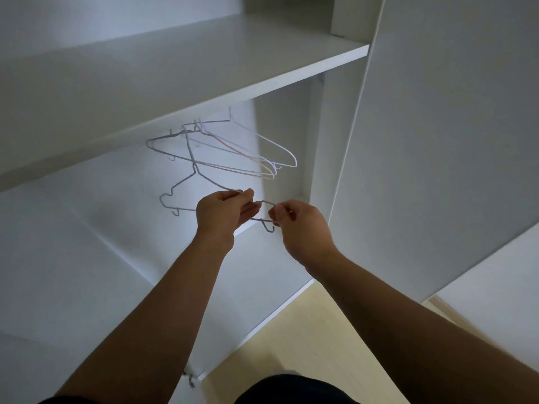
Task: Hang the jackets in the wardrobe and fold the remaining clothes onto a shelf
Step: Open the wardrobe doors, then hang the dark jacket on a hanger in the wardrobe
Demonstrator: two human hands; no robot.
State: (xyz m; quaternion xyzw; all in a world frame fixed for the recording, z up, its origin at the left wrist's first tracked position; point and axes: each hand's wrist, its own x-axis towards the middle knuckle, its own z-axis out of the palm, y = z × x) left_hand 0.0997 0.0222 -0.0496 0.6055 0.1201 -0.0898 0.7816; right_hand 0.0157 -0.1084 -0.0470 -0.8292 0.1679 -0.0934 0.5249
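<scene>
Wardrobe: a white wardrobe (87,243) stands open, seen from above and in front.
Shelf: a broad white shelf (204,62) spans it, bare on top.
Hangers above: a cluster of pale wire hangers (233,153) hangs just under the shelf, overlapping at differing angles.
Hanger below: a thin grey wire hanger (183,179) hangs lower, its neck rising into that cluster.
Left hand: the left hand (221,211) curls its fingers (245,196) round the grey hanger's right shoulder.
Right hand: the right hand (300,225) pinches the hanger's right end, just above its small hook.
Door: a white wardrobe door (437,141) stands open at the right.
Floor: pale yellow wooden floor (320,330) lies below.
</scene>
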